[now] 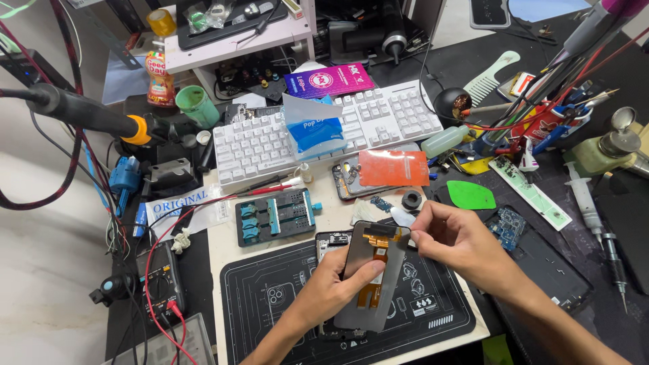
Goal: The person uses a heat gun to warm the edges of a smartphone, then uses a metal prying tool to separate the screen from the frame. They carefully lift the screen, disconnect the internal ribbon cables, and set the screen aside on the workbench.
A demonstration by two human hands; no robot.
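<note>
My left hand [323, 292] holds a grey phone screen panel [374, 275] tilted upright, its back with an orange flex cable facing me. My right hand [454, 238] pinches the panel's top right corner with thumb and forefinger. Under the panel lies an opened phone body [326, 242] on a black work mat [270, 297]. Most of the phone body is hidden behind the panel and my left hand.
A white keyboard [257, 145] with a blue tissue pack [314, 128] sits behind. A blue-clamped board holder [277, 215], another phone with an orange sheet [392, 169], a green pick [471, 196], a multimeter [159, 277], a soldering iron [81, 111] and a cup of tools [551, 118] crowd the bench.
</note>
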